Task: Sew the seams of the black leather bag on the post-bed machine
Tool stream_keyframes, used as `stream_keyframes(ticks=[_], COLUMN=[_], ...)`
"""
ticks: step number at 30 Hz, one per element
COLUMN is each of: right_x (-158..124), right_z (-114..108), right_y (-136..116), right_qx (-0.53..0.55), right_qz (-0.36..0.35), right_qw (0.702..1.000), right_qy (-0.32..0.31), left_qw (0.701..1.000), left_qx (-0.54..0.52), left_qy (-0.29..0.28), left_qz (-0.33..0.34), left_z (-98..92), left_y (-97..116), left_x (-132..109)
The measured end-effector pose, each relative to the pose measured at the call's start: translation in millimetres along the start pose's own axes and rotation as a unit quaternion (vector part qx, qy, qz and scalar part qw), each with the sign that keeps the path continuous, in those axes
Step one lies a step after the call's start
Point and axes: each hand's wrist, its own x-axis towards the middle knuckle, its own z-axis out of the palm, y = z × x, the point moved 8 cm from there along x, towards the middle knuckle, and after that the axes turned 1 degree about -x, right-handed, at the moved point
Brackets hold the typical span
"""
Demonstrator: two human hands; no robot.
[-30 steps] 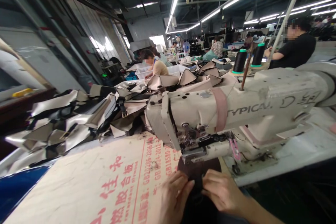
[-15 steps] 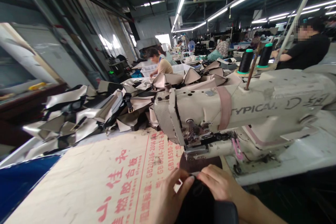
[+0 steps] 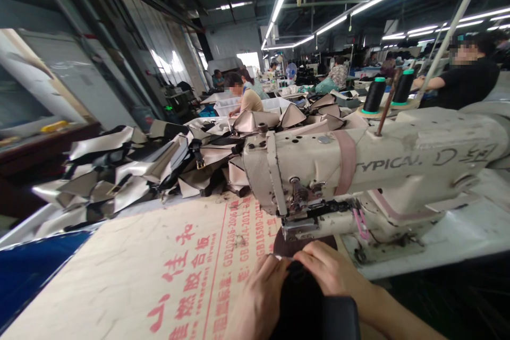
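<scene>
Both hands meet at the top end of a black piece of material point(image 3: 299, 303) below the sewing machine's head. My left hand point(image 3: 258, 289) is closed on its left edge, fingers bent and pressed together. On the other edge, my right hand point(image 3: 332, 271) pinches the piece. A thin whitish strip shows between the fingertips; what it is, I cannot tell. Just beyond the fingers, a dark brown round surface point(image 3: 324, 243) lies under the arm of the sewing machine point(image 3: 303, 170). The hands hide part of the black piece.
A plywood board point(image 3: 131, 271) with red printing spreads to the left. Behind it lies a heap of beige and black sewn pieces point(image 3: 135, 170). Two black thread spools point(image 3: 374, 96) stand behind the machine. A co-worker point(image 3: 249, 95) bends over white bins; another person point(image 3: 466, 74) is at the right.
My left hand has turned, its fingers now folded closer over the edge of the black piece. My right hand has shifted slightly up. The view has moved a little.
</scene>
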Motion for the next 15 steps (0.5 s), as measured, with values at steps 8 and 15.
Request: stream_keyframes(ticks=[8,15], right_x=[9,16], right_z=[6,-4], right_y=[5,-1], right_qx=[0.026,0.066], right_qz=[0.005,0.016], right_qw=[1.000,0.998], right_qy=[0.002,0.015], left_qw=[0.982,0.945], left_qx=[-0.147,-0.267], left_qy=[-0.048,-0.033], left_qz=[-0.110,-0.185], left_z=[-9.7,7.0], left_y=[-25,-60], left_x=[1,-29])
